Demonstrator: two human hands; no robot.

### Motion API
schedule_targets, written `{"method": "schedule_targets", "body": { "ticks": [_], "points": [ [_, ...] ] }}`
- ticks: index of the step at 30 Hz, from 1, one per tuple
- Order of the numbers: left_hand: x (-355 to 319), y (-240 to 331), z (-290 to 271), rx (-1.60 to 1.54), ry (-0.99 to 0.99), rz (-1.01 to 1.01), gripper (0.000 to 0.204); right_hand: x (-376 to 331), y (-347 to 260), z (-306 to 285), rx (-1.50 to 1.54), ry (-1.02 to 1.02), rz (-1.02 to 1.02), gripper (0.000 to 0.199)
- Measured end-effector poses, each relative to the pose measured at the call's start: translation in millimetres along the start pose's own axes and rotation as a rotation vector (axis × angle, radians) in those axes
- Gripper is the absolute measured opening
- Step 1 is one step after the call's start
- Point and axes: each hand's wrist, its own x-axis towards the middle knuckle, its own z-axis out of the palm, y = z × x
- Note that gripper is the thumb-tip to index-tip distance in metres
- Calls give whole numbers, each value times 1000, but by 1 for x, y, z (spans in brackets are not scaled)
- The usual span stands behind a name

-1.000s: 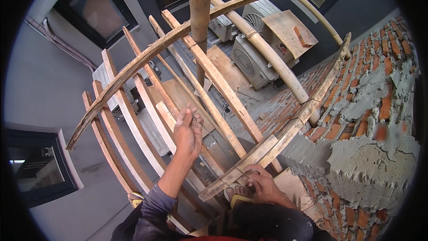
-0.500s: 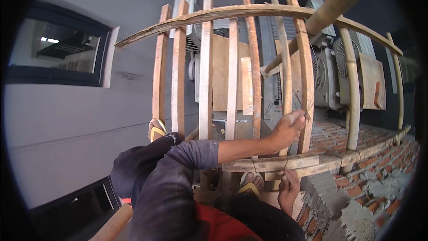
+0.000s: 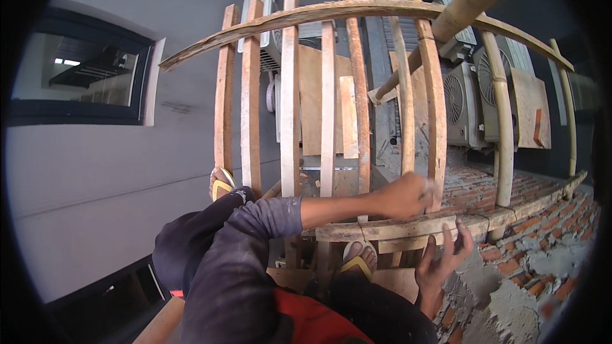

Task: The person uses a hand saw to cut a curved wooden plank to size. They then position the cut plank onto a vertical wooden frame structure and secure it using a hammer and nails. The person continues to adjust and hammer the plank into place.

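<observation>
My left hand [image 3: 408,195], at the end of a dark grey sleeve, is closed just above the near wooden rail [image 3: 389,230]. Whatever it grips is too small or hidden to make out. Beyond the fist stands a wooden batten [image 3: 435,121], one of several running away from me. Below the rail is my right hand [image 3: 444,256], its fingers apart and bent upward, with the fingertips close to the rail's face. Nothing shows in that palm. A thin dark tie [image 3: 364,230] loops round the rail to the left of both hands.
A long wooden crosspiece [image 3: 344,9] spans the battens at the far end, and a thick bamboo pole [image 3: 468,9] slants across it. My sandalled foot [image 3: 360,260] stands under the rail. Brickwork with mortar [image 3: 510,267] lies right; air-conditioner units [image 3: 462,105] sit lower down.
My left hand has come nearer the rail from the batten. My right hand has moved right and up, going from a pinch to spread fingers. The view has shifted slightly.
</observation>
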Motion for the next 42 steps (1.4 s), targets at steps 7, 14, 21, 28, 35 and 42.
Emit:
{"method": "schedule_targets", "body": {
  "ticks": [7, 14, 21, 28, 35, 42],
  "points": [
    [-14, 16, 10, 292, -314, -47, 16, 8, -2, -1, 131, -334, 191, 48],
    [-7, 29, -27, 878, -407, -60, 24, 4, 2, -11, 7, -244, 402, 22],
    [-8, 29, -90, 1102, -172, 193, 34, 14, -8, -4, 70, -205, 384, 17],
    [-18, 62, -133, 1310, -259, -17, 37, 16, -25, 24, 300, -310, 393, 16],
    [-41, 50, -104, 1078, -303, 199, 36, 33, -39, 25, 323, -448, 365, 16],
    [-48, 44, -91, 1047, -202, 443, 26, 20, -25, 43, 423, -464, 288, 16]
  ]
}}
